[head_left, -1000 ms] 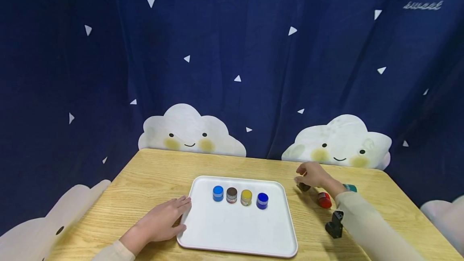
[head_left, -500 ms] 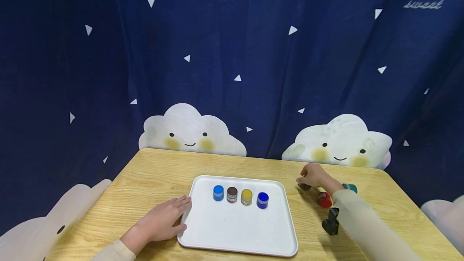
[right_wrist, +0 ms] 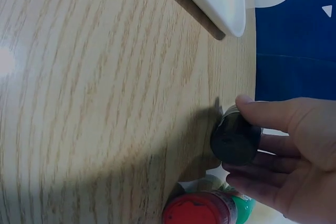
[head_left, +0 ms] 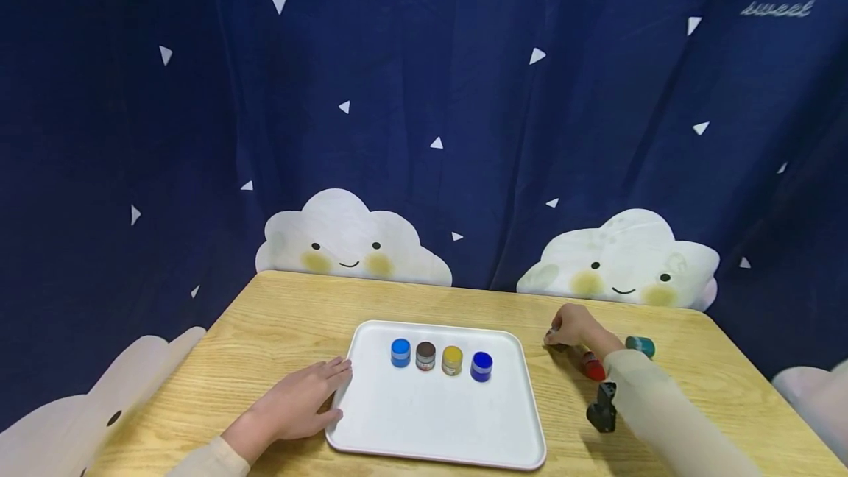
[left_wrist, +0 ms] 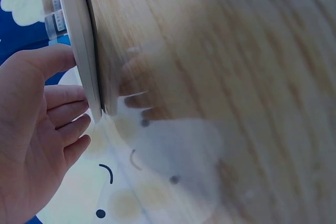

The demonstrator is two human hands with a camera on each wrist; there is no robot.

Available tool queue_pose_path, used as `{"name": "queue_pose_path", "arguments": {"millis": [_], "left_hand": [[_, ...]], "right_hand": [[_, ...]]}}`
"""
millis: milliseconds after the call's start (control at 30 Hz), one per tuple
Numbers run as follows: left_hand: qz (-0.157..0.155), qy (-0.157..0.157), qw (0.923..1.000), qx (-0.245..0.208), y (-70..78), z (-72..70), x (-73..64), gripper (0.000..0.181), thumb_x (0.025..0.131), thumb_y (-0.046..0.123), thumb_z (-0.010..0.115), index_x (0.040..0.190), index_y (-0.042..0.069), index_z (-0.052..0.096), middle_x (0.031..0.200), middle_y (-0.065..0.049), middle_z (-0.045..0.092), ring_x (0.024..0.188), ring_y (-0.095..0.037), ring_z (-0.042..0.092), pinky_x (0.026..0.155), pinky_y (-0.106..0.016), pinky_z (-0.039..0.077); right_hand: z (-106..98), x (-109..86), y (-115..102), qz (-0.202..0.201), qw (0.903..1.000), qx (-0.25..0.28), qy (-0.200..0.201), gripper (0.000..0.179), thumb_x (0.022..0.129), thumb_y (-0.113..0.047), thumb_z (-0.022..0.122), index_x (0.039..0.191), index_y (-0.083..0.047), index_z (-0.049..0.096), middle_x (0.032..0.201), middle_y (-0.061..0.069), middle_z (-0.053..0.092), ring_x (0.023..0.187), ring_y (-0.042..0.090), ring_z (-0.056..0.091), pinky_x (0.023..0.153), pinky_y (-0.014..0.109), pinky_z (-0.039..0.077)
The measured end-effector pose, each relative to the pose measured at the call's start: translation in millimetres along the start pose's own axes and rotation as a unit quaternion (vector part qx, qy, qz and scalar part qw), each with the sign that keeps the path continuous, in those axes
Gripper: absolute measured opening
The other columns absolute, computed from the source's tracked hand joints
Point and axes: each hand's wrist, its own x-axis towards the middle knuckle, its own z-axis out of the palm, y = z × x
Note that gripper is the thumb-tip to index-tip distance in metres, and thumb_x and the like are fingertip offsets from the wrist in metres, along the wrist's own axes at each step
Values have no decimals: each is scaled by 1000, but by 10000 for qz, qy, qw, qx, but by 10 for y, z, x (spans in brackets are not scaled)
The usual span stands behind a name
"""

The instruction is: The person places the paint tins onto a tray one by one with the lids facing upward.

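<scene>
In the right wrist view, my right hand [right_wrist: 294, 156] holds a small jar with a black lid [right_wrist: 235, 139] between thumb and fingers, its lid towards the camera. Whether that jar touches the table is unclear. In the head view the right hand [head_left: 578, 326] is low over the table, right of the white tray [head_left: 424, 425], and mostly hides the jar. My left hand [head_left: 301, 400] rests at the tray's left edge, fingers extended. A light blue jar [head_left: 400, 352], a brown jar [head_left: 425, 356], a yellow jar [head_left: 452, 361] and a dark blue jar [head_left: 481, 366] stand in a row on the tray.
A red jar [head_left: 593, 366] lies under the right forearm, partly covered by it. To its right is a teal jar [head_left: 640, 346]. A black device [head_left: 602, 408] sits at the right wrist. Behind the wooden table [head_left: 265, 337] hangs a dark blue curtain [head_left: 424, 94].
My right hand's fingers have closed on the dark jar, and the hand has shifted slightly to the right. The left hand stays at the tray's edge.
</scene>
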Motion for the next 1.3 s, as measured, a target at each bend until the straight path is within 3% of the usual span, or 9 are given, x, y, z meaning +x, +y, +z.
{"name": "queue_pose_path", "arguments": {"millis": [267,533,833,1033,1300], "left_hand": [[35,4,10000,-9,3,-7,-9,61,86,33,67,136,1,52,142,-15,53,133,-32,50,108,-50,44],[20,-31,10000,-51,9,18,-1,61,86,32,67,137,2,52,143,-15,52,132,-33,50,108,-50,44],[9,-81,9999,-98,5,28,-2,62,86,33,67,137,2,52,143,-15,52,133,-32,50,108,-50,44],[-35,-56,9999,-84,5,15,-2,62,86,33,68,137,2,52,143,-15,52,133,-32,50,108,-50,44],[-45,-34,10000,-13,5,-7,1,62,85,34,68,137,2,52,143,-14,52,133,-31,50,108,-50,44]], "right_hand": [[11,9,1,300,9995,5,-104,24,72,-24,81,74,-1,74,68,4,70,64,14,54,59,26,49],[20,8,-6,320,9995,-20,-82,25,70,-22,82,75,0,73,72,7,70,69,17,59,65,31,54],[-4,-16,-30,165,9997,-31,-184,21,72,-20,80,76,0,74,71,6,71,65,13,58,61,29,53],[-47,-35,-55,-217,9996,172,-92,20,70,-19,81,74,-1,73,67,3,69,63,10,53,58,25,48],[-98,-42,-112,-548,9958,588,-437,19,72,-20,81,77,-4,72,70,-2,65,67,8,52,62,22,46]]}}
